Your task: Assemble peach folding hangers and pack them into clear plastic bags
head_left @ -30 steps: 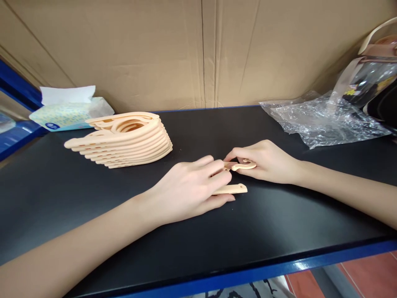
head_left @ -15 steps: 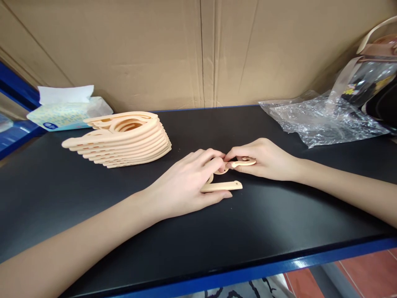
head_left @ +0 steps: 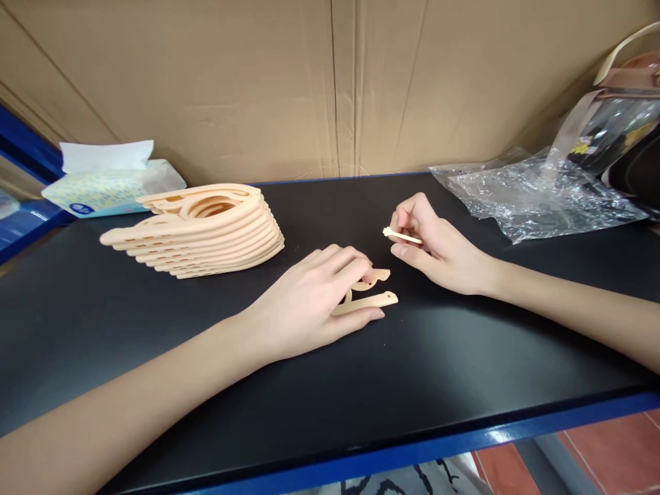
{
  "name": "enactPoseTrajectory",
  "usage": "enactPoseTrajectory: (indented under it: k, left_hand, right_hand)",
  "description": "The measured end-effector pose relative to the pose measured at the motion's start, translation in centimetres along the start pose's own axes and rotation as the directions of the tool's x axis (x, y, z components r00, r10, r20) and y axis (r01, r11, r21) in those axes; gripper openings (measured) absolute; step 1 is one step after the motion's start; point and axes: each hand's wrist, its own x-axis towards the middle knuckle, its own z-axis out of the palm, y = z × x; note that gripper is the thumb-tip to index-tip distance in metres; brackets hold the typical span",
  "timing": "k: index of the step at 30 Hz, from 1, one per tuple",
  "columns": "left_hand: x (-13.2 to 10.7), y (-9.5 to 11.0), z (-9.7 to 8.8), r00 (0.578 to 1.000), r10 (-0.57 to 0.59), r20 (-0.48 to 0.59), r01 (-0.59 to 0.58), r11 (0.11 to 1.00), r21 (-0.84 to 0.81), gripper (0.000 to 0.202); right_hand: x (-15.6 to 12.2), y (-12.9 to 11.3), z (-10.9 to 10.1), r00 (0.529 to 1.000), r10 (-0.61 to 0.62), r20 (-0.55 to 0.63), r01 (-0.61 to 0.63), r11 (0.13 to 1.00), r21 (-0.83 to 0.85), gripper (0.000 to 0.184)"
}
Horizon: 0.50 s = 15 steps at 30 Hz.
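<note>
Under my left hand [head_left: 320, 299] lies a beige plastic hanger [head_left: 368, 301], pressed to the black tabletop with my fingers closed over it. Two of its ends stick out past my fingertips; most of its body is hidden by the hand. My right hand [head_left: 438, 251] is raised a little to the right, apart from the hanger. Its fingers pinch a small beige hanger hook [head_left: 405, 236], whose curved part is mostly hidden in the hand. A stack of several like beige hangers [head_left: 206, 234] sits to the left of my hands.
A tissue pack [head_left: 113, 185] stands behind the stack. Crumpled clear plastic wrap [head_left: 536, 196] lies at the back right, beside a clear bag [head_left: 603, 130] with a handle. Cardboard [head_left: 258, 89] walls off the back. A blue edge [head_left: 412, 443] runs along the table's front.
My right hand has lifted up and away from the hanger with the hook, turning it in the fingers. The hook is now apart from the hanger. My left hand has barely moved.
</note>
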Motion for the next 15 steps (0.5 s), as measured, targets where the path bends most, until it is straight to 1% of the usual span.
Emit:
enactPoseTrajectory:
  k: [2, 3, 5, 7, 9, 12, 15]
  left_hand:
    - [0.02, 0.03, -0.06, 1.000, -0.014, 0.009, 0.014, 1.000, -0.016, 0.028]
    - [0.03, 0.04, -0.12, 1.000, -0.020, 0.015, 0.021, 0.999, -0.029, 0.028]
    - [0.03, 0.07, -0.28, 0.999, -0.031, 0.022, 0.033, 0.998, -0.061, 0.022]
    - [0.02, 0.08, -0.44, 0.999, -0.042, 0.028, 0.044, 0.995, -0.085, 0.018]
    - [0.02, 0.07, -0.52, 0.998, -0.047, 0.033, 0.050, 0.994, -0.093, 0.021]
    - [0.01, 0.04, -0.55, 0.998, -0.042, 0.043, 0.046, 0.994, -0.096, 0.026]
    - [-0.01, 0.03, -0.54, 0.998, -0.055, 0.043, 0.059, 0.994, -0.092, 0.031]
  right_hand:
    - [-0.01, 0.02, -0.07, 1.000, -0.020, 0.009, 0.020, 0.999, -0.030, 0.015]
    - [0.00, -0.02, -0.11, 0.999, -0.032, 0.002, 0.032, 0.999, -0.034, 0.016]
    - [0.02, -0.17, -0.17, 0.998, -0.052, -0.038, 0.052, 0.998, -0.023, 0.021]
    - [0.05, -0.37, -0.21, 0.996, -0.045, -0.078, 0.045, 0.999, -0.003, 0.027]
    - [0.04, -0.54, -0.24, 0.996, -0.019, -0.089, 0.020, 1.000, 0.018, 0.031]
    - [-0.06, -0.60, -0.29, 0.998, 0.020, -0.056, -0.014, 0.995, 0.096, 0.035]
    - [-0.19, -0.54, -0.34, 0.998, 0.064, -0.022, -0.057, 0.971, 0.233, 0.040]
